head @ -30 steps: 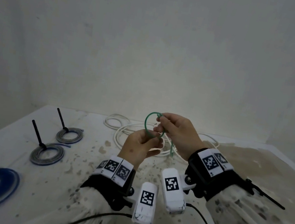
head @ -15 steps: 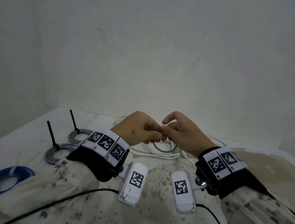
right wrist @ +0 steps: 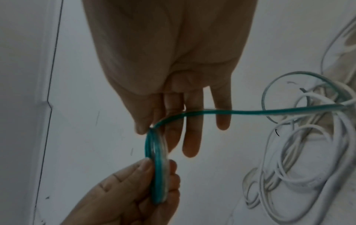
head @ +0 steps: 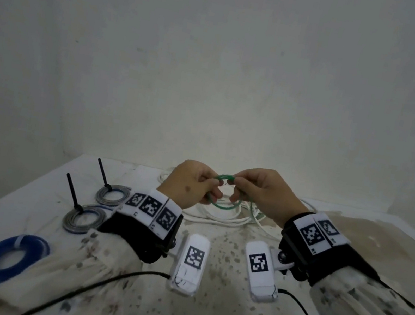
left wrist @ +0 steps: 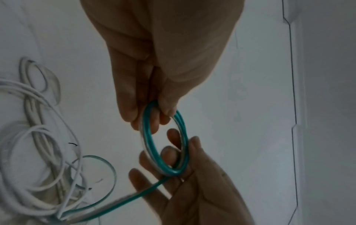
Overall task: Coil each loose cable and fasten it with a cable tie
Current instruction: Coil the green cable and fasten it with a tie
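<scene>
A small green cable coil (head: 223, 206) hangs between both hands above the table's far middle. My left hand (head: 212, 189) pinches its left side, thumb against fingers (left wrist: 133, 109). My right hand (head: 235, 189) pinches the opposite side between thumb and forefinger (right wrist: 141, 129), its other fingers straight. The green cable's loose tail (right wrist: 269, 112) runs from the coil (right wrist: 157, 167) down into a tangle of loose white cables (head: 218, 218) on the table. In the left wrist view the coil (left wrist: 149, 137) shows as two or three turns.
Two grey coils with upright black ties (head: 112, 193) (head: 85, 218) lie at the left. A blue coil with a white tie (head: 11, 259) sits near the front left. The stained white table (head: 203, 308) meets walls behind and at the left.
The green coil was held upright, then the hands closed together and hid it. Now the hands have drawn slightly apart, and the coil lies flatter between them with more turns.
</scene>
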